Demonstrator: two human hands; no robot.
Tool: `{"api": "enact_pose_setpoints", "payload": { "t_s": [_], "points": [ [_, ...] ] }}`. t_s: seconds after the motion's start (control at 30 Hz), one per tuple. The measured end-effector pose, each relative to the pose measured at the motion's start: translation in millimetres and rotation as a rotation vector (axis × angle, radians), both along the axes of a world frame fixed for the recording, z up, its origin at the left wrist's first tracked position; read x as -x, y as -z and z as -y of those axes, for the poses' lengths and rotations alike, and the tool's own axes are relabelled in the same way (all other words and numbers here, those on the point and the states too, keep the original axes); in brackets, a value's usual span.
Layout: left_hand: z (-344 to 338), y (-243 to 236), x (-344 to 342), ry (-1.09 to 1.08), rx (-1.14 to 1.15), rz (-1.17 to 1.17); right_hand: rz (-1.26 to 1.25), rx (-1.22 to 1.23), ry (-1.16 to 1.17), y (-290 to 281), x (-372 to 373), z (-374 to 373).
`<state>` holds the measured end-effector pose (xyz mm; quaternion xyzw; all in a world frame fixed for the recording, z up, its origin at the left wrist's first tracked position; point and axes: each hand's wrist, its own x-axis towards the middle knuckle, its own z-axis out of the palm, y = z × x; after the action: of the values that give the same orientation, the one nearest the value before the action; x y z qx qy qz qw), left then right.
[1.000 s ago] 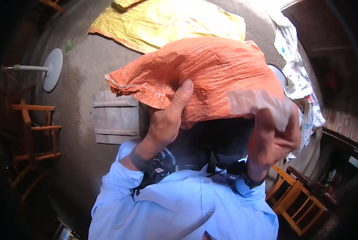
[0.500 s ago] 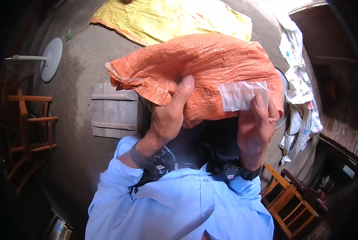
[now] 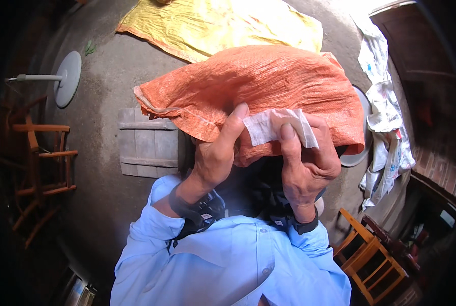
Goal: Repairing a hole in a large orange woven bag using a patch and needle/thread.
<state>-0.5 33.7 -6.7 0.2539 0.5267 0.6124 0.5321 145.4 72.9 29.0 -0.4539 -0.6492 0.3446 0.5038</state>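
Note:
An orange woven sack [image 3: 284, 76] spreads across in front of me, its stitched, frayed edge pointing left. My left hand [image 3: 212, 160] is closed on the sack's near side, thumb on top and the other fingers hidden beneath the fabric. Between the thumb and fingers of my right hand [image 3: 309, 171] is a thin white rectangular piece [image 3: 261, 128], cloth or paper; I cannot tell which. It lies over the sack's near part, its left end close to my left thumb and its right end bent over the right fingers.
Beyond the sack, a yellow woven sheet [image 3: 223, 25] lies on the floor. A grey wooden board [image 3: 149, 148] sits left of my hands, with a round-based stand [image 3: 69, 79] and wooden chair [image 3: 47, 153] farther left. White sacks [image 3: 383, 109] and another wooden chair [image 3: 373, 262] are right.
My right hand has moved left with the white piece, bringing it next to my left thumb. The left hand keeps its hold on the sack.

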Motion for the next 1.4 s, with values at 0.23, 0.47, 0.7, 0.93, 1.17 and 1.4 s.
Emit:
{"api": "enact_pose_setpoints", "payload": {
  "t_s": [0.23,0.47,0.7,0.93,1.17,1.4],
  "points": [
    [-5,-8,-4,-0.038,-0.041,0.268,-0.028,-0.015,0.06,6,3,0],
    [6,1,1,0.174,-0.126,0.307,-0.01,-0.061,0.061,7,6,1],
    [13,0,13,0.378,-0.052,0.183,0.087,-0.154,0.081,9,8,-1],
    [12,-10,11,0.44,-0.1,-0.06,0.132,-0.199,0.137,14,11,1],
    [1,-19,7,0.401,-0.118,0.004,0.248,-0.326,0.141,19,10,0],
    [2,-19,-2,0.274,-0.152,-0.076,0.243,-0.306,0.141,18,9,2]
  ]
}}
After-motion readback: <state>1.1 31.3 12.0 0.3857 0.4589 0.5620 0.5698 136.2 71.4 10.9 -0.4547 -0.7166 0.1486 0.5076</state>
